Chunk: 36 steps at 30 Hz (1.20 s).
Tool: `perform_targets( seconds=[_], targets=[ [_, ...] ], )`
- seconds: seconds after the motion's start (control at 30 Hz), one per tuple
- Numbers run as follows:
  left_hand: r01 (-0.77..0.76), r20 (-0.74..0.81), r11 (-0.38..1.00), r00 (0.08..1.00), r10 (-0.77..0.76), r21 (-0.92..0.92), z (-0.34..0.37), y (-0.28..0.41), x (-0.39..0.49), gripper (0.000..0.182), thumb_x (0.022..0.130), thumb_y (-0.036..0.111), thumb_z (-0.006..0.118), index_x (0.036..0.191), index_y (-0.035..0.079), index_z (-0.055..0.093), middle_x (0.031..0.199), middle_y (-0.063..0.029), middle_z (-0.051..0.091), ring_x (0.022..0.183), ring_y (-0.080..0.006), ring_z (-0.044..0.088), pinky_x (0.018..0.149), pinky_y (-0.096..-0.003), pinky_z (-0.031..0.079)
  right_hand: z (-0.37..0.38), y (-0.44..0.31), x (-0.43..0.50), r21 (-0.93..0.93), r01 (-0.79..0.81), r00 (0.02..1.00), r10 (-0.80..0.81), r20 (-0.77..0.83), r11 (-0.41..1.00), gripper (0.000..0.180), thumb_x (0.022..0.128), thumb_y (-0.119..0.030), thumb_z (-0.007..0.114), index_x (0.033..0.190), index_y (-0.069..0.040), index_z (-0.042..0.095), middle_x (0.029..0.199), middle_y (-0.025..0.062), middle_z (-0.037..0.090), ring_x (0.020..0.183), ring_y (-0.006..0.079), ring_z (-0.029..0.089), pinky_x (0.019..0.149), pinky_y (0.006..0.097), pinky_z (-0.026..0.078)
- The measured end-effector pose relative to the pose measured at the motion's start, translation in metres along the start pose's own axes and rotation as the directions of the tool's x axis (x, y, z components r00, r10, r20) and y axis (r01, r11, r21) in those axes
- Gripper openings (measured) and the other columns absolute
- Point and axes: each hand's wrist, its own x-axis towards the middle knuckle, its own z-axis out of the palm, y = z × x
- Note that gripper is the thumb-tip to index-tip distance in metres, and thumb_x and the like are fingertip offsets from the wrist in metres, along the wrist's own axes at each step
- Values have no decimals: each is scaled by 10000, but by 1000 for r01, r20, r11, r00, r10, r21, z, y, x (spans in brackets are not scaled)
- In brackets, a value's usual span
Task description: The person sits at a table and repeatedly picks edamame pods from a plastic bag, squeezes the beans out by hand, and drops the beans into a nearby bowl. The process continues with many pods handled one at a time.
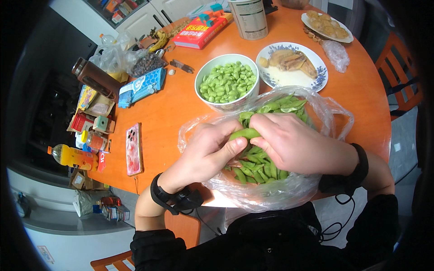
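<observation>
Between both hands is a plump green edamame pod (244, 134). My left hand (214, 149) grips its left end between thumb and fingers, and my right hand (288, 142) pinches its right end. Below them a clear plastic bag (268, 194) lies spread on the table, holding many more unshelled pods (259, 169). Part of the pile is hidden under my hands. Just beyond the bag stands a white bowl (226, 105) nearly full of shelled green beans (228, 83).
Right of the bowl is a blue-patterned plate (288, 81) of cooked meat. A tall paper tub (249, 20), a red book (200, 33) and a dish of round food (327, 27) stand farther back. A phone (134, 149), tissue pack (142, 86) and brown bottle (98, 79) are leftward on the orange table (162, 135).
</observation>
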Motion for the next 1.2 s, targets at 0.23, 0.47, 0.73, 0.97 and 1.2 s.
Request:
perform_targets(
  seconds=[0.23,0.47,0.73,0.97,1.2],
  targets=[
    [-269,-214,933,923,320,239,-3,-4,2,208,867,136,694,1006,-18,678,787,-125,686,654,-192,679,592,-281,517,-3,-1,7,411,-150,987,159,13,899,178,905,-75,588,1013,-13,460,829,94,572,679,211,568,620,313,460],
    [-254,-248,925,912,326,281,1,-1,-1,259,804,100,751,1022,-25,687,814,-138,707,680,-191,713,589,-253,540,-5,-1,12,826,-351,922,319,222,441,179,907,-28,553,1049,-51,447,881,20,551,673,50,490,599,185,400],
    [-295,-237,898,894,380,326,4,-1,0,259,792,91,747,1014,-33,693,771,-134,708,637,-197,715,552,-254,533,3,-2,9,891,-304,934,292,208,338,198,898,-2,552,1026,-77,421,925,4,568,751,18,464,598,185,354],
    [-297,-245,891,887,391,345,6,1,-1,246,778,84,744,995,-26,704,697,-111,690,585,-181,693,521,-254,514,2,-4,9,891,-313,928,304,213,329,226,850,37,535,1004,-78,417,889,-14,509,772,19,458,632,183,350],
    [-273,-269,821,853,448,501,14,8,0,202,723,97,737,903,11,708,594,-71,616,487,-188,612,458,-285,472,2,-7,9,837,-362,910,349,223,410,227,790,42,502,968,-72,418,844,-28,457,752,33,433,657,207,349]
  ],
)
